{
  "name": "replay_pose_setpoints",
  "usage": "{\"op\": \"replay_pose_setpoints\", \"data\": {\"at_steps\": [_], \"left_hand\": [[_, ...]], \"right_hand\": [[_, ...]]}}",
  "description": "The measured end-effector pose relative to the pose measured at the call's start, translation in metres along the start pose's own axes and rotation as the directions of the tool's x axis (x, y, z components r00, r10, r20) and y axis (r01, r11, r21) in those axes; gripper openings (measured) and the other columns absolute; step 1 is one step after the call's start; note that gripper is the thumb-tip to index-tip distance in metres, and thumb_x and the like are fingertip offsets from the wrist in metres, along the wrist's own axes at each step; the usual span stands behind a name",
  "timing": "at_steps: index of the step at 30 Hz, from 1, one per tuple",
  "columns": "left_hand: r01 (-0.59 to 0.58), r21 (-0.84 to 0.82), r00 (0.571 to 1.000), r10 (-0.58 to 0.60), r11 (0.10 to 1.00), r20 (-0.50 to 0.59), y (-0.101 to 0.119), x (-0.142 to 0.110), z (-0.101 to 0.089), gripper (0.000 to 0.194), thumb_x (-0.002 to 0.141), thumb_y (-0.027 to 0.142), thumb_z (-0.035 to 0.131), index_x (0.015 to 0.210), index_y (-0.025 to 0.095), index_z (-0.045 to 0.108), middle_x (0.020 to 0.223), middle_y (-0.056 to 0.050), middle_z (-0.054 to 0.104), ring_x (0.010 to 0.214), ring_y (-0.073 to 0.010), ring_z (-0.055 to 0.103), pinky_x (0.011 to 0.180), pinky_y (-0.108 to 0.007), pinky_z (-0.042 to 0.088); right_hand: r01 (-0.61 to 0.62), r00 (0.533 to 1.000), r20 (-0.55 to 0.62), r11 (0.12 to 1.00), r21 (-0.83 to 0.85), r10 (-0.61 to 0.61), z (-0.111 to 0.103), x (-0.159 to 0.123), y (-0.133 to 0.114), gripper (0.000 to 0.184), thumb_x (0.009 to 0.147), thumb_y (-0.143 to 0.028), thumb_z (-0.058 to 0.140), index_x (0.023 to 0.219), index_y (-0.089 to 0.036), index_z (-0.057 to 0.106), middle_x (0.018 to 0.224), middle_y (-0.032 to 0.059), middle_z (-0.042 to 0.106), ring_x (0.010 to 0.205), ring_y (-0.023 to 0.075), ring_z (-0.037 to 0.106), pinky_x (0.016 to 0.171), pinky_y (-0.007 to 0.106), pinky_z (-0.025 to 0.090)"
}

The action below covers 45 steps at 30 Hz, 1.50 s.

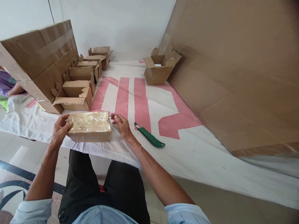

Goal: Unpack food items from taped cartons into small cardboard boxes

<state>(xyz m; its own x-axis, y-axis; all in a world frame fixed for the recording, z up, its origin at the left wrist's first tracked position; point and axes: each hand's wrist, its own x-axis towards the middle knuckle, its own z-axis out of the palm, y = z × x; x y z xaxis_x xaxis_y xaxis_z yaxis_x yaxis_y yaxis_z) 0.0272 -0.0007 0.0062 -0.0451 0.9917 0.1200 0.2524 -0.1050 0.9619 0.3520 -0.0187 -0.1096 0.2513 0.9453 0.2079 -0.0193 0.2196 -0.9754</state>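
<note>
A small cardboard box [90, 126] lies at the table's near edge, its top covered with clear, wrinkled tape. My left hand [61, 127] grips its left end, thumb on the top and fingers around the far corner. Just off the right end, my right hand [122, 124] is held with bent fingers a little apart, and nothing shows in it. To the right of that hand rests a green-handled utility knife [150, 136], its short blade pointing away toward the left.
Several open cardboard boxes [74, 99] line the left side, against a wall of stacked taped cartons [46, 59]. Another open box [157, 74] stands at the back. A large carton [233, 77] fills the right. White cloth [198, 161] covers the table. At far left a person's arm [15, 90] shows.
</note>
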Motion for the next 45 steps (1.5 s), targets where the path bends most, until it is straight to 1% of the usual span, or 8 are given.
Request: {"op": "replay_pose_setpoints", "data": {"at_steps": [5,10,15,20,25,30,41,45], "left_hand": [[-0.002,0.043,1.000,0.002,0.999,0.010,-0.002,-0.003,0.001,0.070,0.070,0.048,0.090,0.133,0.021,0.073,0.126,-0.010,0.082,0.115,-0.0313,0.078,0.102,-0.045,0.063],[-0.009,0.077,0.997,0.003,0.997,0.071,0.001,-0.016,0.002,0.074,0.078,0.053,0.087,0.141,0.020,0.071,0.138,-0.014,0.080,0.126,-0.0345,0.077,0.105,-0.047,0.063],[-0.035,0.021,0.990,0.032,0.999,0.135,0.007,-0.024,-0.003,0.066,0.079,0.053,0.091,0.133,0.020,0.074,0.137,-0.016,0.081,0.133,-0.0397,0.075,0.113,-0.055,0.063],[-0.048,0.030,0.981,0.042,0.998,0.187,0.011,-0.018,-0.007,0.060,0.077,0.051,0.092,0.125,0.020,0.076,0.134,-0.015,0.082,0.132,-0.0399,0.076,0.113,-0.055,0.063],[-0.058,0.093,0.969,0.034,0.994,0.244,0.011,-0.012,-0.009,0.058,0.080,0.049,0.086,0.131,0.020,0.076,0.132,-0.014,0.082,0.127,-0.0366,0.077,0.107,-0.052,0.064],[-0.139,0.230,0.953,0.067,0.963,0.294,0.010,-0.009,-0.010,0.063,0.083,0.052,0.080,0.137,0.021,0.077,0.145,-0.016,0.076,0.136,-0.0383,0.072,0.103,-0.047,0.064],[-0.241,0.303,0.928,0.128,0.922,0.349,0.007,-0.009,-0.011,0.066,0.091,0.056,0.074,0.149,0.024,0.073,0.153,-0.016,0.068,0.142,-0.0384,0.065,0.101,-0.046,0.065],[-0.228,0.278,0.932,0.126,0.933,0.341,0.002,-0.008,-0.012,0.071,0.092,0.060,0.075,0.152,0.023,0.072,0.156,-0.017,0.066,0.146,-0.0403,0.064,0.103,-0.048,0.065]], "right_hand": [[0.083,0.995,0.047,0.996,-0.015,-0.082,0.019,-0.014,-0.024,0.088,0.102,-0.095,0.053,0.150,-0.025,0.076,0.158,0.0145,0.076,0.149,0.0340,0.069,0.125,0.048,0.058],[0.047,0.998,0.040,0.998,-0.029,-0.046,0.017,-0.018,-0.028,0.094,0.101,-0.097,0.052,0.154,-0.023,0.074,0.159,0.0154,0.075,0.149,0.0357,0.069,0.126,0.049,0.057],[-0.002,1.000,0.017,1.000,0.001,0.002,0.006,-0.013,-0.030,0.093,0.096,-0.097,0.060,0.147,-0.023,0.079,0.156,0.0156,0.077,0.148,0.0380,0.070,0.130,0.055,0.054],[-0.008,0.998,0.057,0.999,-0.045,0.011,0.000,-0.007,-0.036,0.085,0.098,-0.089,0.066,0.153,-0.025,0.077,0.155,0.0134,0.078,0.145,0.0361,0.072,0.126,0.052,0.058],[-0.027,0.995,0.092,0.999,-0.046,0.031,-0.004,-0.003,-0.037,0.079,0.094,-0.084,0.074,0.148,-0.025,0.079,0.147,0.0117,0.082,0.139,0.0353,0.074,0.124,0.053,0.059],[-0.027,0.992,0.118,0.998,-0.052,0.033,-0.007,-0.003,-0.038,0.072,0.096,-0.077,0.076,0.147,-0.026,0.080,0.150,0.0103,0.081,0.142,0.0345,0.073,0.125,0.051,0.059],[0.024,0.989,0.147,0.989,-0.148,-0.002,-0.015,0.005,-0.045,0.064,0.093,-0.067,0.082,0.141,-0.024,0.082,0.135,0.0123,0.085,0.125,0.0336,0.079,0.112,0.052,0.065],[0.111,0.986,0.151,0.958,-0.264,-0.073,-0.031,0.009,-0.049,0.057,0.098,-0.062,0.077,0.142,-0.025,0.080,0.138,0.0135,0.081,0.122,0.0325,0.077,0.108,0.053,0.066]]}}
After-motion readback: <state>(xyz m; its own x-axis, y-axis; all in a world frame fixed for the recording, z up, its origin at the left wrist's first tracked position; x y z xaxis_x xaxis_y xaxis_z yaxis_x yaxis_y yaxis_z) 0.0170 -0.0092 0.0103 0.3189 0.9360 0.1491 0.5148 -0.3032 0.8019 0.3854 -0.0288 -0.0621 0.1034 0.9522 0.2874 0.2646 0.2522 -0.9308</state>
